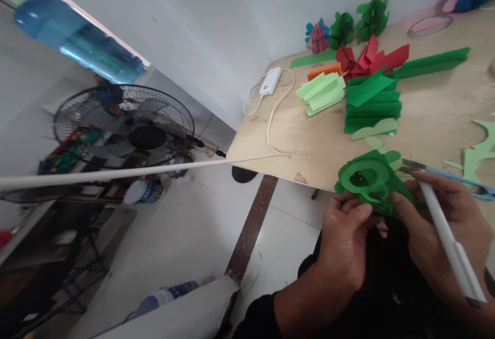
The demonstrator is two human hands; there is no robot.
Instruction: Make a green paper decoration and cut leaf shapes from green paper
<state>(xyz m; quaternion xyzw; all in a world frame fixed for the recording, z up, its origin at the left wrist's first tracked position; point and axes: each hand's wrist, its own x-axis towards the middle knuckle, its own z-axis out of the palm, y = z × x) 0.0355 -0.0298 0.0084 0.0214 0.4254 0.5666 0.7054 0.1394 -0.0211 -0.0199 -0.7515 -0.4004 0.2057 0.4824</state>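
My left hand point(344, 241) pinches the lower edge of a dark green cut-paper piece point(367, 179) with curved loops, held at the table's front edge. My right hand point(436, 236) grips the same green piece from the right, thumb pressed on it, and also holds a white pen-like stick point(448, 241) that slants down to the right. Blue-handled scissors point(452, 176) lie on the table just behind my right hand.
The wooden table point(294, 138) carries stacks of folded green paper point(371, 101), light green strips point(320, 91), red folded paper point(367, 58), paper flowers point(342, 29), and a white charger with cable point(270, 81). A standing fan point(124, 127) is on the floor at left.
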